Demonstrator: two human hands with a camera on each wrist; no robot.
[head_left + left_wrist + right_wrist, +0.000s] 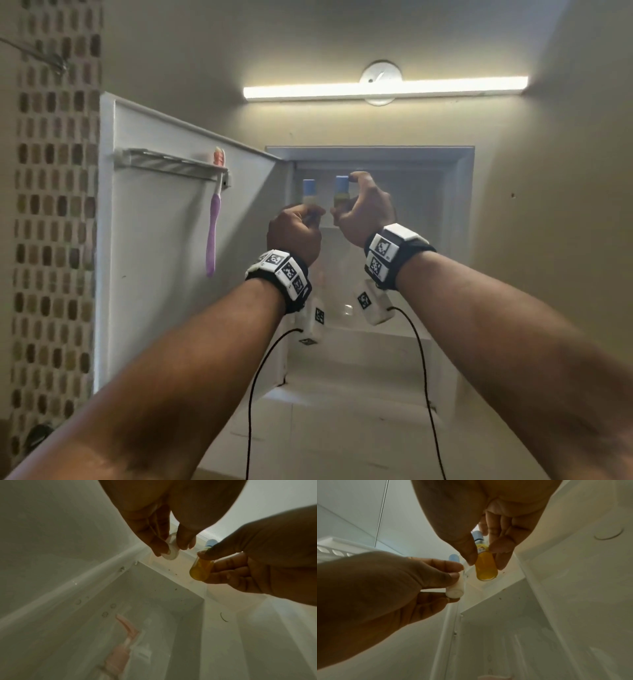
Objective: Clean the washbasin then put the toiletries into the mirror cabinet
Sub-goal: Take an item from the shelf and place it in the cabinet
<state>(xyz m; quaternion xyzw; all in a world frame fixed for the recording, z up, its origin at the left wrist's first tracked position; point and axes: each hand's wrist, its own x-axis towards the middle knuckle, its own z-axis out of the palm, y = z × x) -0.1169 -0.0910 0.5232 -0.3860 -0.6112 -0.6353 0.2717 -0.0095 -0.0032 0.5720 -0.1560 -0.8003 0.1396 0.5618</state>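
The mirror cabinet (466, 205) is open in front of me, and both hands are raised to its upper compartment. My left hand (313, 214) pinches a small white bottle (310, 190) with a light blue cap; the left wrist view shows its round base (169, 553) between thumb and fingers. Just to its right, my right hand (354, 200) grips a small bottle of yellow liquid (342, 192), also blue-capped. Its base (485, 569) hangs free of any shelf in the right wrist view. The two bottles are upright, side by side and a little apart.
The cabinet door (154, 240) stands open to the left; its rack holds a purple toothbrush (214, 226). A lit tube lamp (383, 89) is on the wall above. A pink pump bottle (120, 654) shows blurred in a lower compartment. Mosaic tiles (51, 205) cover the far-left wall.
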